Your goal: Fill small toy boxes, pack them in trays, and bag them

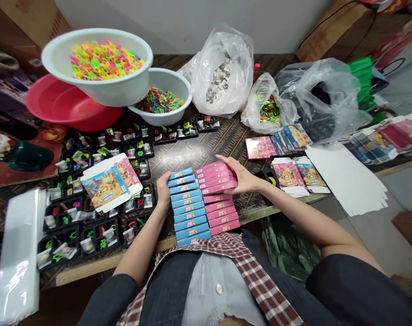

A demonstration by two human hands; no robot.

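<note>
Blue, pink boxes point(188, 209) between hands point(244, 176) — tabletop point(179, 155) "JUNYUAN"

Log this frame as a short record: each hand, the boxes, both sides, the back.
left hand: against the left side of the blue boxes
right hand: at the right side of the pink boxes, fingers toward their far end
layout: two adjoining rows
left: black trays holding small items
right: white sheets
back: pale basins, plastic bags
</note>
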